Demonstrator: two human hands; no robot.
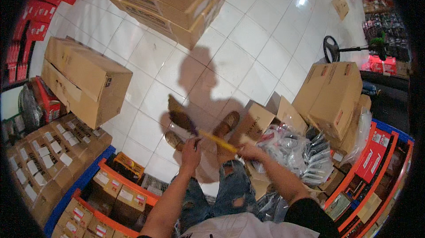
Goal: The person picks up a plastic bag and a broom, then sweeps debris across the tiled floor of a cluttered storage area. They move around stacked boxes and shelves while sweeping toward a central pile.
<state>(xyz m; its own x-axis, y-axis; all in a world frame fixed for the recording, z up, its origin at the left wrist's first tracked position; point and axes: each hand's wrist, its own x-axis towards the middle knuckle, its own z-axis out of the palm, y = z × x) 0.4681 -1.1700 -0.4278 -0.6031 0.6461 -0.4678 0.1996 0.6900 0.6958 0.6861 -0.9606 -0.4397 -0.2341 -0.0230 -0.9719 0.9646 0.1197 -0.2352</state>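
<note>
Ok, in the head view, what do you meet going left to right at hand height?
Small labelled boxes → orange crate → left hand → yellow stick → right hand → plastic-wrapped packs → red box.

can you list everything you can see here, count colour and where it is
broom: one, yellow handle with dark bristles, held over the floor at centre
cardboard boxes: many, brown, stacked left, top and right
open box: one, brown, right of centre
plastic-wrapped packs: a heap, clear and silvery, right
red boxes: many, upper left shelves
floor: white tiles
sandals: two, brown, on the feet
left hand: on the broom handle
right hand: on the handle's near end
</note>
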